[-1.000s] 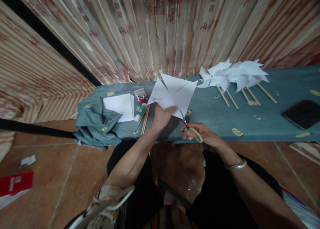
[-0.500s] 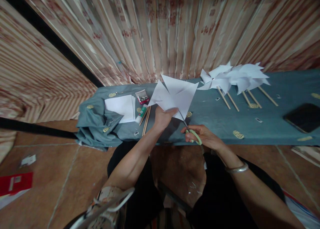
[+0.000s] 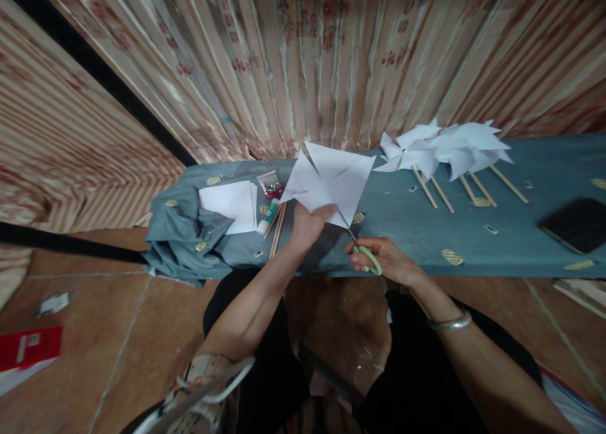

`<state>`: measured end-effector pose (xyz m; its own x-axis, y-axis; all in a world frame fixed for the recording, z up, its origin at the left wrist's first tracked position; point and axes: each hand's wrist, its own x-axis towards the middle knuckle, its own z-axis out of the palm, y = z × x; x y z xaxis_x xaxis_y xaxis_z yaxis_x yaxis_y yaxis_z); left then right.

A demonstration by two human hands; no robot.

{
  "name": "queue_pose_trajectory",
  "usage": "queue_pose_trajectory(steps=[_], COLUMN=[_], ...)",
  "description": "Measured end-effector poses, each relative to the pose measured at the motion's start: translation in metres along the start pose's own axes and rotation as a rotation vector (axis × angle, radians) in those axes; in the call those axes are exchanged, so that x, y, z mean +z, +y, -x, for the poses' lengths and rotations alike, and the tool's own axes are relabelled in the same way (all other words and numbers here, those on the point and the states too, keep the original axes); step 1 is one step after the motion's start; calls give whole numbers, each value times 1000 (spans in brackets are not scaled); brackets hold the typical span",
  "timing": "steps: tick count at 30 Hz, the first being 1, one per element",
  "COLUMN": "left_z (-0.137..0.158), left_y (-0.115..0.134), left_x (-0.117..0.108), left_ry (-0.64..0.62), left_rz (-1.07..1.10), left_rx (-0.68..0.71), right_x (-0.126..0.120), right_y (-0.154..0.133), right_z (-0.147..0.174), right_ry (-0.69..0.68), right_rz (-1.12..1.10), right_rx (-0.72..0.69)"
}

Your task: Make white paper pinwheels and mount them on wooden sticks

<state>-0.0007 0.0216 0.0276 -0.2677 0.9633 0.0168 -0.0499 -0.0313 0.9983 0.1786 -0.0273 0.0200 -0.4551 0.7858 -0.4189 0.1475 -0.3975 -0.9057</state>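
"Papers (image 3: 231,201), left end of the blue cloth (image 3: 411,222)?"

"Lying flat, just left of an open box (image 3: 275,194) of small metal bits (image 3: 271,186), a glue stick (image 3: 267,216) and some thin wooden sticks (image 3: 278,227)."

"And the left hand (image 3: 308,224)?"

"Closed on the near side of a white sheet (image 3: 344,184), with the thumb on top; impossible to see the fingers underneath."

"Whereabouts, the sheet?"

"Between both hands, seemingly raised above the cloth. Already slit at the upper left."

"Any change over the last second?"

"Very little. Same pose for the sheet, but with the blades of the scissors (image 3: 372,259) apparently nearer together. Probably means a cut in progress at the near corner."

"And the right hand (image 3: 389,257)?"

"Gripping the scissors by the green handles, with the blades at the sheet."

"Further right?"

"White paper pinwheels (image 3: 423,148) with wooden handles, then a dark flat object (image 3: 576,224), too dim to name."
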Motion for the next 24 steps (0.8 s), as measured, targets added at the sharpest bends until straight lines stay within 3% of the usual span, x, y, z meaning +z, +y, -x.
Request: queue_pose_trajectory(steps=[7,24], left_z=[2,7], left_y=[5,-13], left_x=[0,2], left_ry=[-1,-92], left_rz=[9,66], left_rx=[4,-70], right_x=[2,1], right_y=[1,-1], right_z=[-1,1], right_ry=[34,20], right_rz=[-31,42], right_rx=[4,-69])
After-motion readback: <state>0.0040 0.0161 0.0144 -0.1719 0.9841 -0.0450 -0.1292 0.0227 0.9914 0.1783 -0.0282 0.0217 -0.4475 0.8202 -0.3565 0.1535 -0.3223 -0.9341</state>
